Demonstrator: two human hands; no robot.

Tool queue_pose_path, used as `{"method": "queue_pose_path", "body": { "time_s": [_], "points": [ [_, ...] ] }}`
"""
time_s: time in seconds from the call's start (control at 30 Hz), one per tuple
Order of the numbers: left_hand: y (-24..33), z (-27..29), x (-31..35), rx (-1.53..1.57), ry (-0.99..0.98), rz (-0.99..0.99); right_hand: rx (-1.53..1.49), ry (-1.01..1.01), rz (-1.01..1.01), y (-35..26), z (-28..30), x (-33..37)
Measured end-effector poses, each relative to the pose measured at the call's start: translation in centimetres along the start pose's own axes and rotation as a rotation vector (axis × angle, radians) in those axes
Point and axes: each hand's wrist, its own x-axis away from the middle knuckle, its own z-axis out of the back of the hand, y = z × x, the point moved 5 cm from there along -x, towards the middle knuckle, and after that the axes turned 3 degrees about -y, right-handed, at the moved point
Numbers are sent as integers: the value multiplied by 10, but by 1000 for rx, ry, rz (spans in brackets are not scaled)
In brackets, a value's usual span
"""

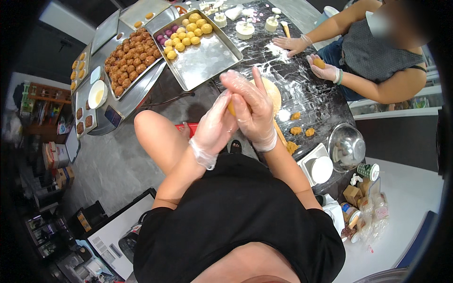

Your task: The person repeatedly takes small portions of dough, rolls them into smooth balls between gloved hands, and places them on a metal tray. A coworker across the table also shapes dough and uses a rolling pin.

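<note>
Near the dark surface [332,111] and a metal tray [200,68], set apparently within reach, the left hand [213,123] and right hand [251,111] are folded around a yellow lump [231,109], palms seemingly cupped to keep it from slipping.

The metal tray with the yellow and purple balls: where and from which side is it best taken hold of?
Grip the metal tray by its raised left and right rims, reaching in from the near side, which is bare. Yellow balls and purple balls crowd its far end, so holding toward that end would probably balance it.
</note>
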Motion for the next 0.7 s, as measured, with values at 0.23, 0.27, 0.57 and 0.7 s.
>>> {"method": "queue_pose_path", "body": {
  "time_s": [0.23, 0.27, 0.57, 0.7],
  "points": [
    [3, 3, 5, -96, -24, 43, 56, -59, -80, -10, 11, -7],
    [2, 4, 2, -72, 2, 37, 101, -107, -75, -7, 11, -7],
    [0, 7, -15, 54, -9, -171, 63, 281, -211, -28, -11, 4],
    [-5, 7, -7, -93, 91, -32, 49, 67, -84, -3, -1, -2]
  ]
}}
